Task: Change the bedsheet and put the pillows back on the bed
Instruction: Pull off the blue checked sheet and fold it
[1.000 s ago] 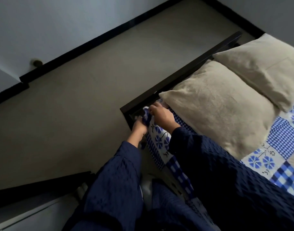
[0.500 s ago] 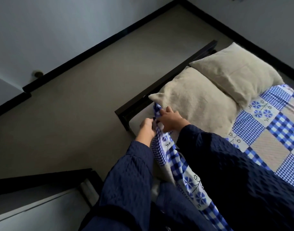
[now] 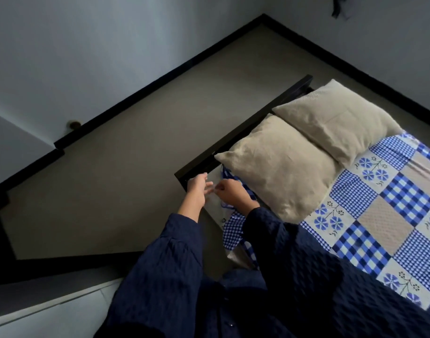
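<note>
Where right grip (image 3: 229, 193) holds bedsheet (image 3: 233, 230), bunched (blurred)

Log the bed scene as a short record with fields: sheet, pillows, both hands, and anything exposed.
bedsheet: blue patchwork bedsheet spread over the bed; near corner bunched up, off the mattress
mattress: bare corner of the mattress shows beside the headboard
pillows: beige near pillow and far pillow, side by side along the headboard, on the sheet
right hand: right hand has fingers curled on the bunched corner
left hand: left hand has fingers extended, blurred, apparently holding nothing
stage: cannot tell whether the corner is coming off or going on
</note>
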